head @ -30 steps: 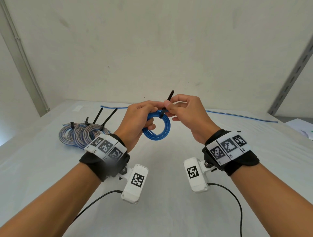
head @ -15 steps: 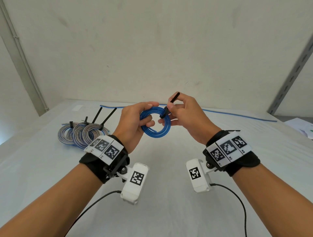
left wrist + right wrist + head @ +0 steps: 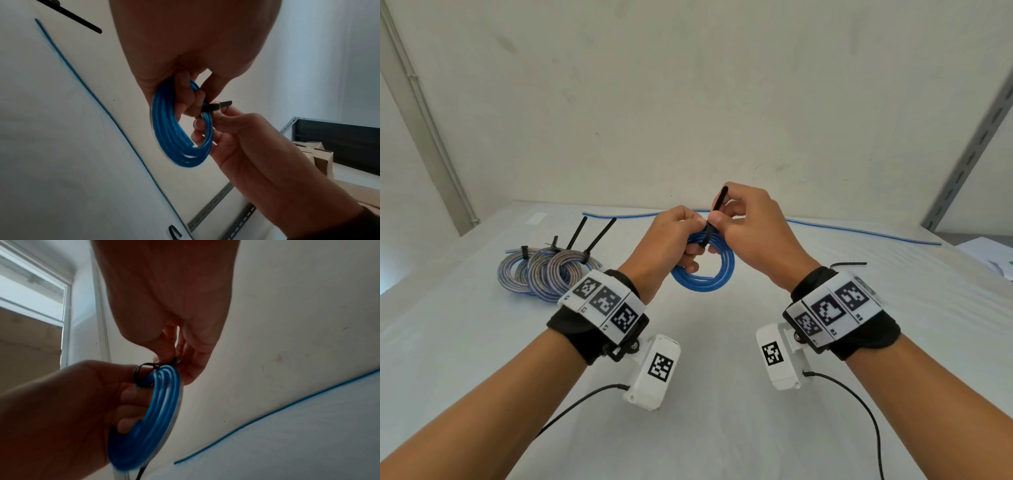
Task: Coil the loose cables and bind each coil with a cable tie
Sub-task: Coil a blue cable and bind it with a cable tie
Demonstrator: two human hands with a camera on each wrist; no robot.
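Our right hand [image 3: 750, 233] pinches the tie [image 3: 717, 212] by its tail, we judge to cinch it, while our left hand [image 3: 671, 240] grips the blue coil [image 3: 705, 274] at mid-frame, above the table [image 3: 705, 428], so the loops stay gathered. Tied coils [image 3: 544, 270] lie at left; a loose cable [image 3: 859, 229] runs along the far edge below the wall [image 3: 688, 102].
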